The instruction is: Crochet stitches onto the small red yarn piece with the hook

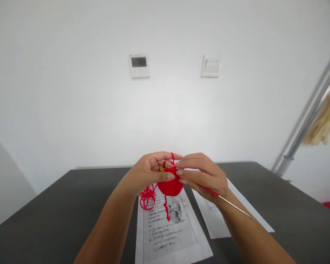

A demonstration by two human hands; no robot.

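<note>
A round piece of red crochet work (170,187) is pinched by my left hand (154,168), thumb in front. Red yarn (172,157) loops over that hand's raised index finger. At the work's top edge sits a small yellow stitch marker (162,169). My right hand (205,174) is closed around a crochet hook (233,208) with a red grip and metal ends. One end of the hook lies at the top of the work; the other sticks out over my right wrist. A curled red yarn tail (167,209) hangs below the work.
Loose red yarn (147,198) lies on a printed sheet (170,238) on the dark table (99,198). A second sheet (213,220) lies to the right, partly under my right arm. A thermostat (139,66) and a light switch (211,66) are on the wall behind.
</note>
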